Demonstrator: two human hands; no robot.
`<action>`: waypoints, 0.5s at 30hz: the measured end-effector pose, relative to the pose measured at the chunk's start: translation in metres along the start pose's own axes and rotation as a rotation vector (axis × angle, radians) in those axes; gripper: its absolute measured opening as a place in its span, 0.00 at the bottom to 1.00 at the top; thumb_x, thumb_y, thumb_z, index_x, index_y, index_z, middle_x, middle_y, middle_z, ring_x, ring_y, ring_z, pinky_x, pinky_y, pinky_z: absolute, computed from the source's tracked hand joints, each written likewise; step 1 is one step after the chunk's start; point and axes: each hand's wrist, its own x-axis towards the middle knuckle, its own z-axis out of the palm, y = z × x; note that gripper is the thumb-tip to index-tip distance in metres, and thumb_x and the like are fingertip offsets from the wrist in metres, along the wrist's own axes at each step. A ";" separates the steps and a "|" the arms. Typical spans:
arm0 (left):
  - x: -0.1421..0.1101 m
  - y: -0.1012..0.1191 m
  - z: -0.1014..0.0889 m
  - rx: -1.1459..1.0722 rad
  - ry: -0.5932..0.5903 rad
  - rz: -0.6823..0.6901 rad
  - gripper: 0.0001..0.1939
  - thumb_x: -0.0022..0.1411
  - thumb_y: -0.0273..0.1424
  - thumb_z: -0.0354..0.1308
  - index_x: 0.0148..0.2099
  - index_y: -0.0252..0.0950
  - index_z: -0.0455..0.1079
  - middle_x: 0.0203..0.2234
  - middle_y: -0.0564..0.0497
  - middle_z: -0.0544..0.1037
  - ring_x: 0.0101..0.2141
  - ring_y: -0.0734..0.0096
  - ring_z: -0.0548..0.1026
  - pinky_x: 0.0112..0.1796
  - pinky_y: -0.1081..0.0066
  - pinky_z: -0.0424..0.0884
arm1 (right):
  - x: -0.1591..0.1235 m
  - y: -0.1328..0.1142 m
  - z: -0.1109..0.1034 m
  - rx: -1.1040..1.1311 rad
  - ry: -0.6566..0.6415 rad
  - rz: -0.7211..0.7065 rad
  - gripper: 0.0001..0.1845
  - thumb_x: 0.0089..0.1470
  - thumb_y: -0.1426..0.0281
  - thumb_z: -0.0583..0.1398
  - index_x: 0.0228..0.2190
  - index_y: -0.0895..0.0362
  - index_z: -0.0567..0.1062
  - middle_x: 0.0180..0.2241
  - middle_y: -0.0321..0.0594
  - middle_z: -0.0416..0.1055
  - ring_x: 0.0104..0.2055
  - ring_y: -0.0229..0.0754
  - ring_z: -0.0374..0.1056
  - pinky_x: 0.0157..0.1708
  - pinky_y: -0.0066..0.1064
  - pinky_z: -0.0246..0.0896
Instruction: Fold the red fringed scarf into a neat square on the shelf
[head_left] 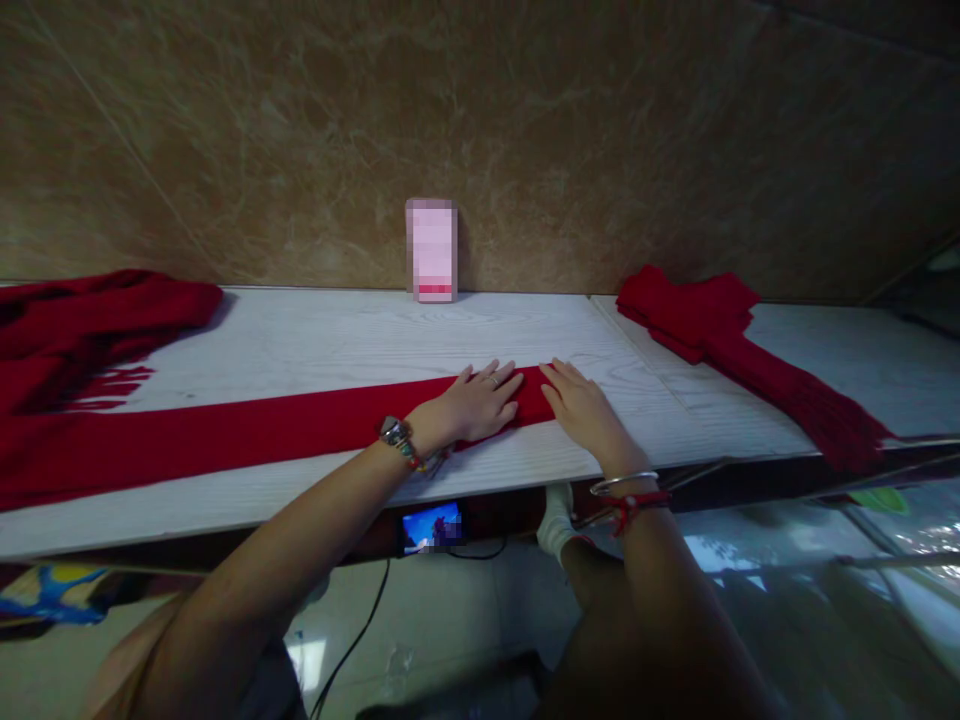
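Note:
A long red scarf (247, 440) lies flat in a narrow band along the white wood-grain table (337, 335), running off the left edge of the view. My left hand (480, 402) rests palm down on it near its right end, fingers spread, with a ring on one finger. Right at that end, my right hand (581, 408) lies with its fingers stretched over the scarf's edge. Neither hand grips the cloth; both press on it from above. The scarf's short right edge is partly hidden under my right hand.
A folded red scarf with fringe (720, 345) lies at the right, its fringe hanging over the front edge. More red fringed cloth (112, 320) is heaped at the left. A pink phone (433, 250) leans against the brown wall. Below the table are a lit screen (431, 527) and a black cable (367, 625).

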 end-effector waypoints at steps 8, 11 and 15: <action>-0.039 -0.023 0.018 0.014 0.067 -0.062 0.29 0.69 0.41 0.35 0.67 0.36 0.44 0.66 0.44 0.44 0.64 0.56 0.43 0.60 0.53 0.46 | 0.003 0.015 -0.007 -0.068 -0.282 0.199 0.27 0.62 0.65 0.40 0.61 0.48 0.54 0.65 0.37 0.47 0.65 0.51 0.45 0.56 0.61 0.48; -0.060 -0.034 0.022 0.018 0.095 -0.134 0.27 0.69 0.40 0.36 0.67 0.38 0.45 0.66 0.44 0.44 0.64 0.56 0.43 0.60 0.52 0.46 | 0.003 0.014 -0.011 -0.106 -0.272 0.284 0.27 0.62 0.66 0.40 0.61 0.49 0.55 0.65 0.40 0.48 0.65 0.55 0.45 0.55 0.64 0.47; -0.074 -0.039 0.027 -0.013 0.124 -0.179 0.28 0.69 0.42 0.35 0.67 0.39 0.46 0.66 0.44 0.46 0.64 0.55 0.44 0.59 0.50 0.46 | 0.004 -0.014 -0.009 -0.147 0.045 0.136 0.27 0.59 0.74 0.43 0.59 0.56 0.60 0.64 0.49 0.50 0.65 0.56 0.43 0.57 0.65 0.41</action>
